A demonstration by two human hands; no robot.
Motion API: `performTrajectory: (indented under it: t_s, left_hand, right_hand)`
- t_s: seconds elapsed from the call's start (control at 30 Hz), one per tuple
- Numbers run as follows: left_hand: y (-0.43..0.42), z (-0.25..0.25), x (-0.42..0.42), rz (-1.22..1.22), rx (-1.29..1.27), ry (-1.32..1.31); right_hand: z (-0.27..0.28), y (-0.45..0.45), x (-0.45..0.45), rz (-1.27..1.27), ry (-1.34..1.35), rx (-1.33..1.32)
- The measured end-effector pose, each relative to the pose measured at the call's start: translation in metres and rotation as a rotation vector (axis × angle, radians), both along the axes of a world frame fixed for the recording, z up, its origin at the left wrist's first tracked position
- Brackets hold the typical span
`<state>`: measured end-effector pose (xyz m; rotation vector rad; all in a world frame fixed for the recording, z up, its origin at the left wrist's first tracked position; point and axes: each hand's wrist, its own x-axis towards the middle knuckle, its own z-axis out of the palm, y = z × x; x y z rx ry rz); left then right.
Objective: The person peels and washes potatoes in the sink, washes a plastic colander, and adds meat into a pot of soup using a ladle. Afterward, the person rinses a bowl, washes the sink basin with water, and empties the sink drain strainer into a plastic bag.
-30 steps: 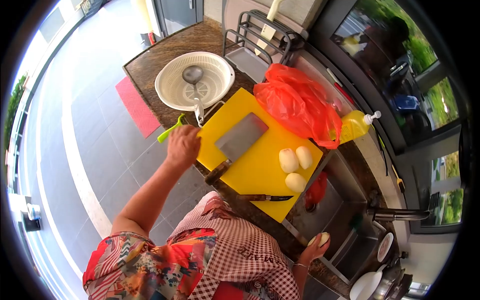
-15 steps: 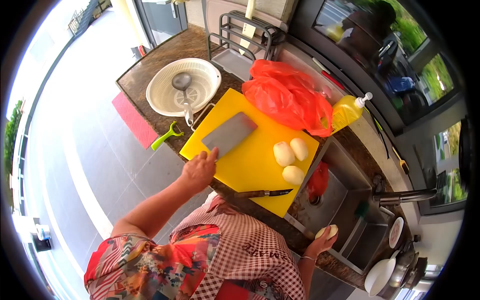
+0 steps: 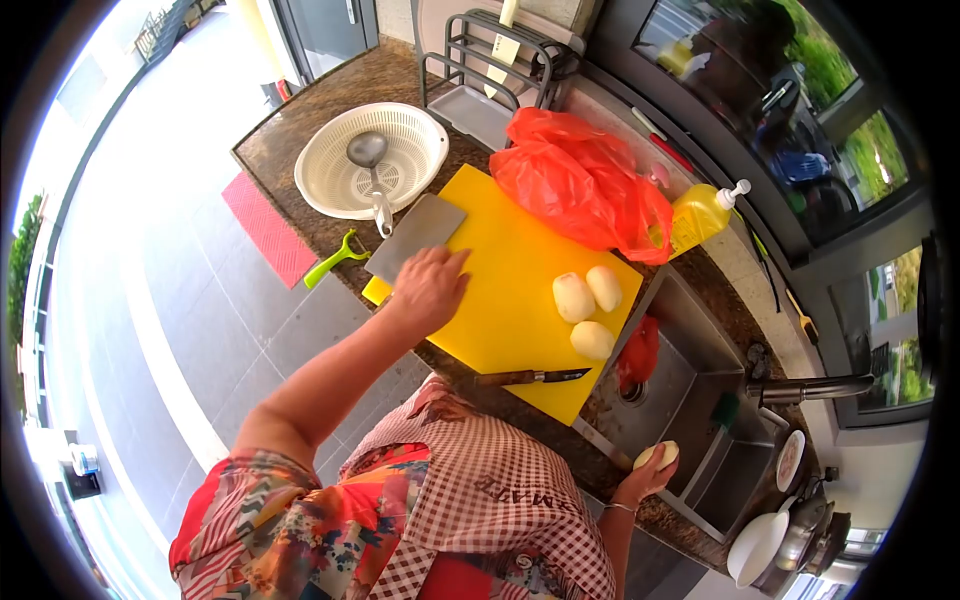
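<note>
My left hand (image 3: 430,290) is closed over the handle end of a cleaver (image 3: 418,232), whose grey blade lies at the upper left edge of the yellow cutting board (image 3: 515,290). The handle is hidden beneath the fingers. At the lower right, my right hand (image 3: 648,481) holds a pale peeled potato (image 3: 656,456) beside the sink. Three more peeled potatoes (image 3: 573,298) rest together on the board's right part. A small knife (image 3: 532,377) with a brown handle lies across the board's near edge. A green peeler (image 3: 337,258) is on the counter left of the cleaver.
Behind the board are a white colander (image 3: 322,180) with a ladle (image 3: 367,150), a dark rack (image 3: 500,48) and a red plastic bag (image 3: 580,190). A yellow bottle (image 3: 699,219) stands near the window. The sink (image 3: 690,400) and faucet (image 3: 815,388) are right; a white bowl (image 3: 757,548) is below.
My left hand came from near the peeler to the cleaver. The cleaver has shifted up and left to the board's edge with the hand. My right hand still holds the potato.
</note>
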<state>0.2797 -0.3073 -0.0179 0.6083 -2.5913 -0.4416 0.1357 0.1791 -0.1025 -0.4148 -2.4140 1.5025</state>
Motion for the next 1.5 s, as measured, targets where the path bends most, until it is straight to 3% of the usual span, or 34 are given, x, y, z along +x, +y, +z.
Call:
performTrajectory:
  t_s: [0.1,0.3,0.4,0.5,0.6,0.7,0.8,0.9,0.97,1.03,1.2,1.33,1.4,1.47,1.5]
  left_hand:
    - [-0.021,-0.027,-0.071,-0.062,0.103,0.052]
    - [-0.046,-0.059,-0.155,0.099,0.016,-0.163]
    - [-0.059,-0.068,-0.171,0.128,0.134,-0.22]
    - [-0.063,-0.075,-0.167,0.078,0.122,-0.049]
    - [-0.064,-0.072,-0.165,0.042,0.126,-0.077]
    - [-0.07,-0.084,-0.173,-0.005,0.028,0.024]
    - [-0.078,-0.103,-0.183,0.078,-0.023,-0.051]
    - [-0.053,-0.068,-0.158,0.168,0.202,0.073]
    - [-0.027,-0.041,-0.122,0.078,0.376,0.215]
    - [0.01,-0.007,-0.08,0.015,0.639,0.193]
    - [0.075,0.013,-0.019,-0.134,1.216,0.023]
    - [0.104,0.044,-0.033,-0.354,1.414,-0.083]
    - [0.123,0.059,-0.047,-0.503,1.388,-0.122]
    - [0.145,0.065,-0.064,-0.575,1.353,-0.141]
    - [0.158,0.067,-0.071,-0.582,1.337,-0.147]
  right_hand:
    - [-0.001,0.001,0.0,-0.005,0.013,-0.004]
    - [0.003,-0.002,0.001,-0.005,0.014,-0.006]
    - [0.001,-0.002,0.002,0.018,0.057,-0.015]
    - [0.004,-0.004,0.003,-0.007,0.045,0.023]
    - [0.007,-0.006,0.005,0.002,0.043,0.007]
    - [0.004,-0.005,0.003,0.01,0.044,-0.019]
    - [0.002,-0.002,0.002,0.006,0.05,-0.028]
    - [-0.001,-0.002,0.0,0.015,0.054,-0.062]
    - [-0.002,-0.002,-0.001,0.023,0.072,-0.051]
    - [-0.003,-0.003,0.002,0.027,0.068,-0.07]
    - [0.0,-0.005,0.003,-0.012,0.058,-0.158]
    - [0.004,-0.012,-0.003,-0.03,0.068,0.005]
    - [-0.006,-0.008,-0.008,-0.053,0.134,0.057]
    - [-0.016,0.0,-0.009,-0.009,0.125,-0.072]
    - [-0.009,0.001,-0.007,-0.025,0.11,0.025]
